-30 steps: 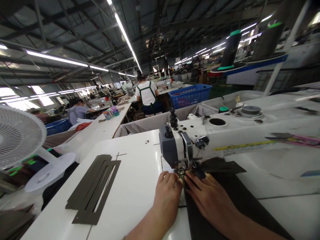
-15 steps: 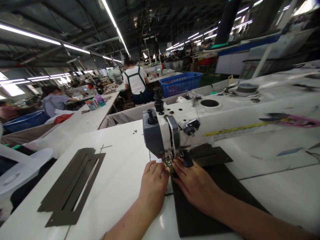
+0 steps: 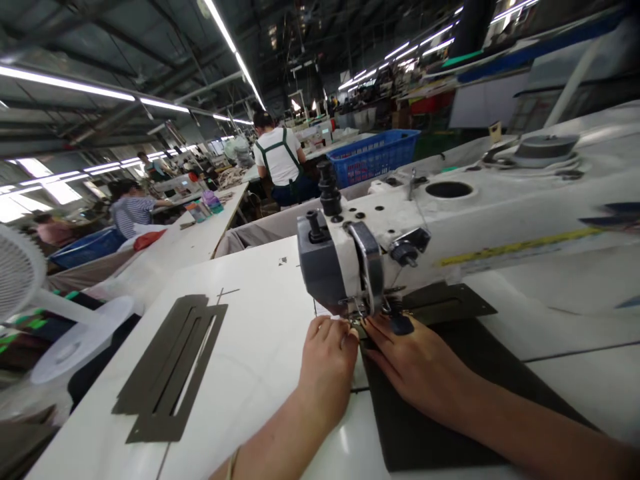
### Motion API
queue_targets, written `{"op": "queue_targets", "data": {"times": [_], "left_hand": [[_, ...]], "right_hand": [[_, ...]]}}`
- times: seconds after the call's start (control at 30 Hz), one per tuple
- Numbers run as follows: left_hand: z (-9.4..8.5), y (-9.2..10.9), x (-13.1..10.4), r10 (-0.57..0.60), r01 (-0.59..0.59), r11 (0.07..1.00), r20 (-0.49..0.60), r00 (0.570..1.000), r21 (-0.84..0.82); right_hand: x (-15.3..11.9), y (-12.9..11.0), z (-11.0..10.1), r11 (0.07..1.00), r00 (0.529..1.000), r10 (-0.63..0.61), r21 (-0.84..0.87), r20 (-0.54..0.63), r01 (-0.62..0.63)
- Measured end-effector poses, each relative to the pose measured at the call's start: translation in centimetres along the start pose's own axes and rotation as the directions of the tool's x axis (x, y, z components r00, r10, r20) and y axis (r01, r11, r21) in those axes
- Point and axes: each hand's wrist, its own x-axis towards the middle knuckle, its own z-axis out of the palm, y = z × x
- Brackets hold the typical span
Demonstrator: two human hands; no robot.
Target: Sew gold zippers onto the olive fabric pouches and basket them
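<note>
A white industrial sewing machine (image 3: pixel 325 267) stands before me, its presser foot and needle area low at the head. Under the foot lies a dark olive fabric panel (image 3: pixel 425 427), spreading toward me and to the right. My left hand (image 3: pixel 327 370) is closed at the panel's left edge beside the foot, its fingers curled and seemingly pinching that edge. Flat on the panel just right of the foot rests my right hand (image 3: pixel 420 360), fingers stretched forward, their tips partly hidden behind the machine parts. Another dark slotted piece (image 3: pixel 465 301) shows behind my right hand.
Stacked dark slotted pieces (image 3: pixel 173 367) lie on the white table (image 3: pixel 250 373) at left. A white fan (image 3: pixel 85 333) stands beyond the table's left edge. Scissors (image 3: pixel 615 217) and a yellow tape measure (image 3: pixel 520 247) are along the machine arm. Co-workers sit ahead near a blue basket (image 3: pixel 375 157).
My view has turned slightly left, so the machine, table and pieces sit further right in the picture. Both hands stay beside the presser foot, with little visible movement of the panel.
</note>
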Motion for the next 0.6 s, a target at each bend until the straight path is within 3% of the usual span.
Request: {"op": "queue_targets", "data": {"times": [0.6], "left_hand": [[1.4,-0.8,-0.1,-0.008,0.001,0.999,-0.148,0.989,-0.045]], "right_hand": [[0.3,0.5,0.7,0.998,1.0,-0.025,0.057,-0.013,0.026]]}}
